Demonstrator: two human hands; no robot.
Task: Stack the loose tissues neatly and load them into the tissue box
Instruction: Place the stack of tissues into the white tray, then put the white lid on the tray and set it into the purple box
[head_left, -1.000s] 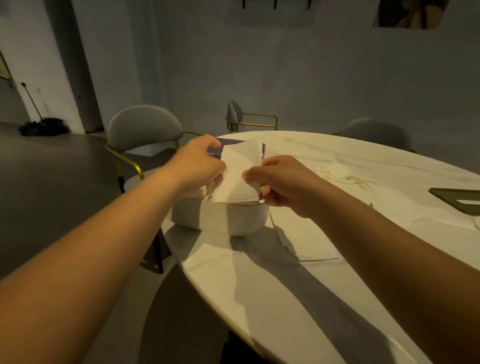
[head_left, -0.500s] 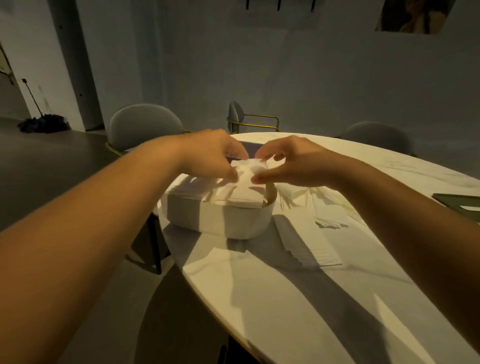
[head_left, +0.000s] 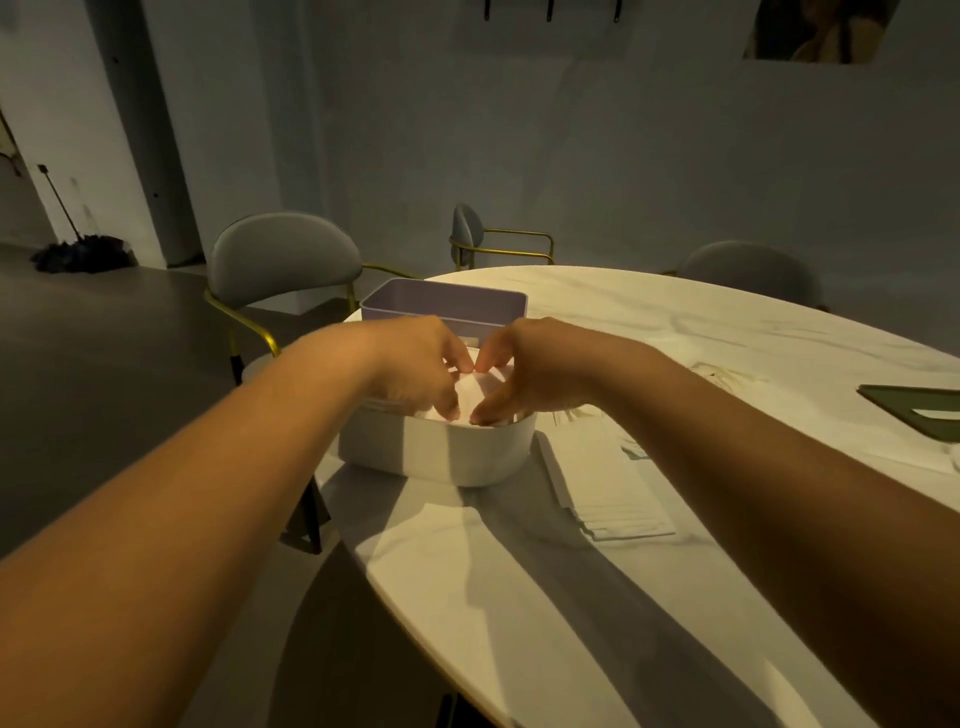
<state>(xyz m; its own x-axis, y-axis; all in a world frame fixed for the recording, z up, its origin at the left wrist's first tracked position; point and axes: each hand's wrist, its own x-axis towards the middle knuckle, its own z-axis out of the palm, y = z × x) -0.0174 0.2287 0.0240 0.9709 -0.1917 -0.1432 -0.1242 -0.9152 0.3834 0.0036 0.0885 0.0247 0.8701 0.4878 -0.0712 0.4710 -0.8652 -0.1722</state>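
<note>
White tissue box (head_left: 441, 452), frame centre, on round table (head_left: 519, 597). Tissues (head_left: 480, 387) sit inside it, level with the rim. Left hand (head_left: 415, 364) and right hand (head_left: 530, 369): arched, fingertips and thumbs on the top sheet; pressing or pinching cannot be told. Advised: press evenly and flatten corners. The hands hide the box interior. Further tissue stack (head_left: 608, 488) lies just right.

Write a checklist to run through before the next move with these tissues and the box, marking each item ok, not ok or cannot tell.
1. Tissues inside the white box: ok.
2. Left hand and right hand both pressing on them: ok.
3. Tissues lying flat and even: cannot tell, the hands cover them.
4. Box upright on the table: ok, though near its edge.
5. All tissues loaded: not ok, a stack lies on the table right of the box.
</note>
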